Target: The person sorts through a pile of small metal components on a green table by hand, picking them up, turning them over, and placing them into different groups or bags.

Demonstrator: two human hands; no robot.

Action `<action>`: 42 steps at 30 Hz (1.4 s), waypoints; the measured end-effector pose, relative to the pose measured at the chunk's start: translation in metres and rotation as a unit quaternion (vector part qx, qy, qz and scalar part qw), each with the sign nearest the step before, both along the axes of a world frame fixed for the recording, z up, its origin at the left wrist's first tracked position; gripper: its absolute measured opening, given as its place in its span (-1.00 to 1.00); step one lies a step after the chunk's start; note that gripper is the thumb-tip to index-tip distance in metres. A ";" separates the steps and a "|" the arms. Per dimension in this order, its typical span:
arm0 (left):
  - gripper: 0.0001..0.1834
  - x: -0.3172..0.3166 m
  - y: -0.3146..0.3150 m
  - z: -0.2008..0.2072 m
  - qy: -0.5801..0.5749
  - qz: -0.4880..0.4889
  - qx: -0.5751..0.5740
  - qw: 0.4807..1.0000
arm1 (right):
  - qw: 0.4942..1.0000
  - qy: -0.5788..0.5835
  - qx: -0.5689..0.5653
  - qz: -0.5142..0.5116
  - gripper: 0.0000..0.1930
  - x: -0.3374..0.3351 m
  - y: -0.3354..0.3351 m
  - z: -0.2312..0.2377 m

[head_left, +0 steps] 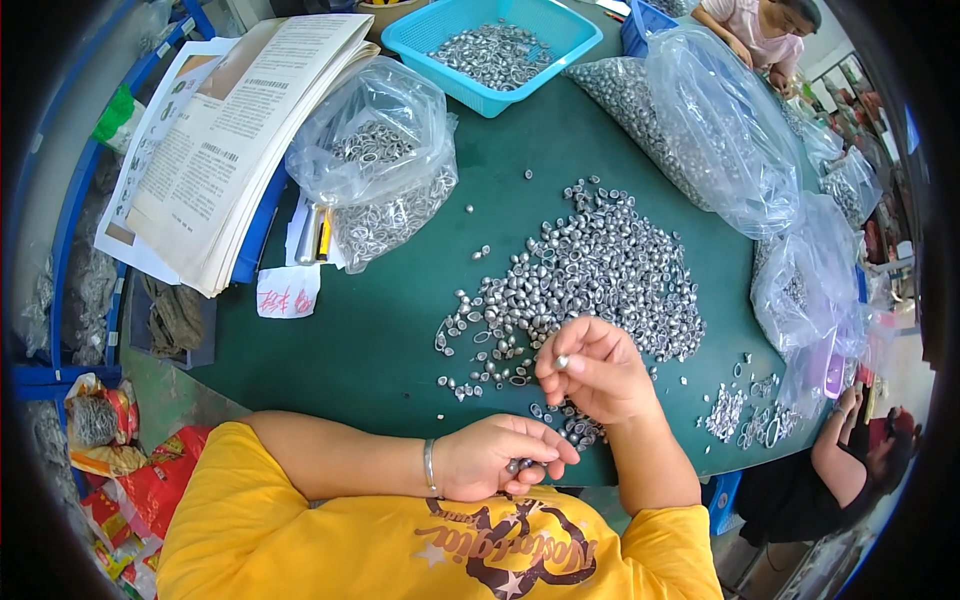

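Note:
Between the thumb and fingers of my right hand is a small silvery oval metal piece, pinched above the near edge of a heap. My left hand is curled palm up at the table's front edge, cupping several small dark metal pieces. Beyond both hands spreads the wide heap of small metal pieces, some domed, some like open oval rings. A few loose ones lie to its left. Part of the heap is hidden behind my right hand and wrist.
On the green table stand a blue plastic basket, a clear bag of rings, and large filled bags at the right. Small sorted piles lie right of my arm. Newspapers are stacked left. Two other people sit at the right.

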State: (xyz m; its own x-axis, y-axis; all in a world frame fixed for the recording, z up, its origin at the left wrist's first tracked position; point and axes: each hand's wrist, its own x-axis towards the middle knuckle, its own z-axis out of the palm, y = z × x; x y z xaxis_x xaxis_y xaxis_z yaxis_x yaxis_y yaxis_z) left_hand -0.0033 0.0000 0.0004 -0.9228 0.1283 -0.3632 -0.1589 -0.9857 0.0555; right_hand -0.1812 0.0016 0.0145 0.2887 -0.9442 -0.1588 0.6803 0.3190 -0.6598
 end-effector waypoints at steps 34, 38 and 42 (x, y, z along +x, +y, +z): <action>-0.77 0.000 0.001 0.001 0.000 -0.008 -0.011 1.000 | 0.964 0.256 -0.066 0.024 -0.66 0.020 0.007 0.009; -0.77 0.000 0.002 0.001 -0.007 -0.005 -0.012 1.000 | 0.992 0.120 -0.005 0.032 -0.72 0.015 0.011 -0.001; -0.77 0.000 0.001 0.003 -0.014 -0.004 -0.015 1.000 | 0.997 0.031 0.064 0.028 -0.82 0.016 0.012 0.003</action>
State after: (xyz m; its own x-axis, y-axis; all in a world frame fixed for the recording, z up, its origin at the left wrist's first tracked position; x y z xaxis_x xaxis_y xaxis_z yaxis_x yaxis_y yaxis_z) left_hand -0.0030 0.0012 0.0035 -0.9111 0.1238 -0.3932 -0.1684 -0.9824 0.0810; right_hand -0.1654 0.0132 0.0177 0.3259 -0.8976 -0.2967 0.6177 0.4398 -0.6519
